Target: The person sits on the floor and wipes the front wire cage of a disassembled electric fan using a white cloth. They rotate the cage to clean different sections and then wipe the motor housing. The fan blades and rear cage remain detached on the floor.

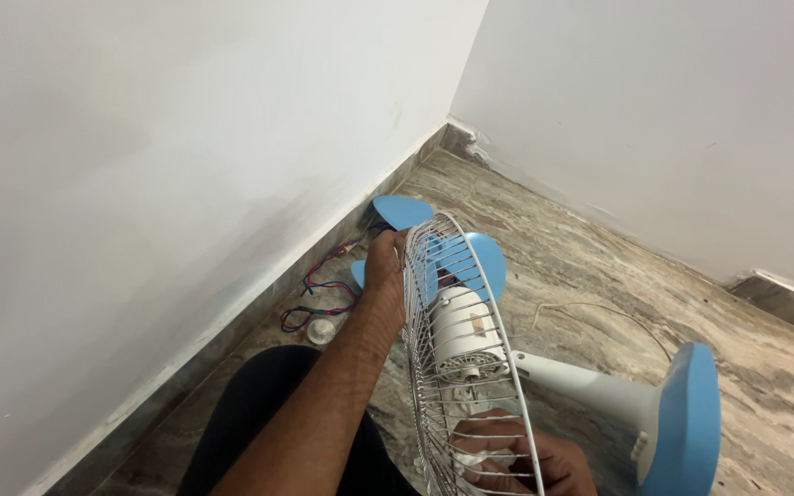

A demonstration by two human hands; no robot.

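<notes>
A pedestal fan lies tilted on the floor, with a white wire rear guard, a white motor housing, blue blades and a round blue base. My left hand reaches along the front of the guard and rests at the blades near the hub. My right hand sits behind the guard's lower wires, gripping the guard near its rim. My dark-clothed knee is below the left forearm.
White walls meet in a corner ahead. Red and blue wires and a small white round part lie by the left skirting. A thin white cord trails across the marbled stone floor.
</notes>
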